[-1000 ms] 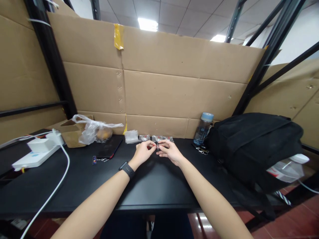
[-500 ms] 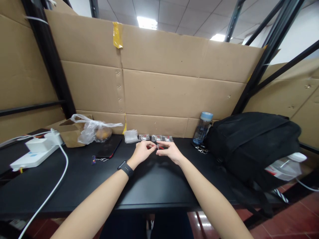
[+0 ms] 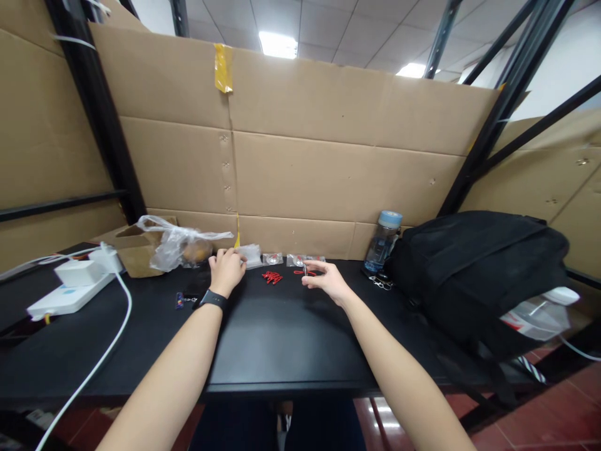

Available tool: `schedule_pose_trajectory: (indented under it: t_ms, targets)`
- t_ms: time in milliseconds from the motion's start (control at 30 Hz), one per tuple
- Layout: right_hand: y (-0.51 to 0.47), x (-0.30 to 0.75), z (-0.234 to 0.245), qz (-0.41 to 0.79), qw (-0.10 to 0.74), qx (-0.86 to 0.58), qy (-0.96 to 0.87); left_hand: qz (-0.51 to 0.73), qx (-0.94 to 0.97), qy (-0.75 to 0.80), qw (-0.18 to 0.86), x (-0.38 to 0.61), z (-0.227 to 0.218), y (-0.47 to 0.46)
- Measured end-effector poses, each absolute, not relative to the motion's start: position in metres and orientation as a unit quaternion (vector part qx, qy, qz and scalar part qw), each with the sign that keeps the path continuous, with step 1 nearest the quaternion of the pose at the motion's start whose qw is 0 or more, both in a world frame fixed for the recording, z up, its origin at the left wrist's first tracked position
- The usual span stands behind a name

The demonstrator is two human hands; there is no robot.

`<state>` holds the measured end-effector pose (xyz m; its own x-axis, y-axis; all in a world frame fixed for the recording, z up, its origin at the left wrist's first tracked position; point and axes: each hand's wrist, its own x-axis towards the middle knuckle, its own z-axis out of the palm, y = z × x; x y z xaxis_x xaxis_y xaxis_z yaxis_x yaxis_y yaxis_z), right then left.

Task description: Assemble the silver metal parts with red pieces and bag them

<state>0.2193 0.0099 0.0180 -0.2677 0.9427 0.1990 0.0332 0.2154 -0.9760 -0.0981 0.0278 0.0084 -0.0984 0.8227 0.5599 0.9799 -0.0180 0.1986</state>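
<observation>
My right hand [image 3: 328, 283] pinches a small shiny metal piece [image 3: 305, 269], seen edge-on, between thumb and fingers. A thin red cord loop shows beside it; whether the two are joined I cannot tell. To the left, my left hand [image 3: 226, 270] is at the near left edge of a stack of clear plastic bags [image 3: 250, 254], its fingers bent and slightly apart. Nothing shows in its grasp. Between the hands lies a small pile of red cords [image 3: 272, 277]. Behind the pile are small clear packets [image 3: 273, 259] with metal and red pieces inside.
A tied plastic bag [image 3: 185, 247] with a round orange-brown item sits at left by a cardboard box [image 3: 141, 254]. Farther left is a white power strip [image 3: 70, 294] with cables. A water bottle [image 3: 382, 241] and a black backpack [image 3: 479, 275] stand at right.
My left hand has left the metal piece and moved left to the plastic bags, uncovering the red cords. My right hand still holds the piece, slightly farther right.
</observation>
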Motion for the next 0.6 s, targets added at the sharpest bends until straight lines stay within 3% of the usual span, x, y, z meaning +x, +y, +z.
schedule_pose_trajectory:
  t_ms: [367,600]
  targets:
    - [0.006,0.224,0.027,0.485,0.474,-0.377,-0.631,-0.286,-0.671,-0.675,0.113,-0.101,0.006,0.032]
    - [0.008,0.230,0.034,0.447,0.482,-0.410,-0.632,-0.328,-0.627,-0.688,0.162,-0.095,0.016,0.024]
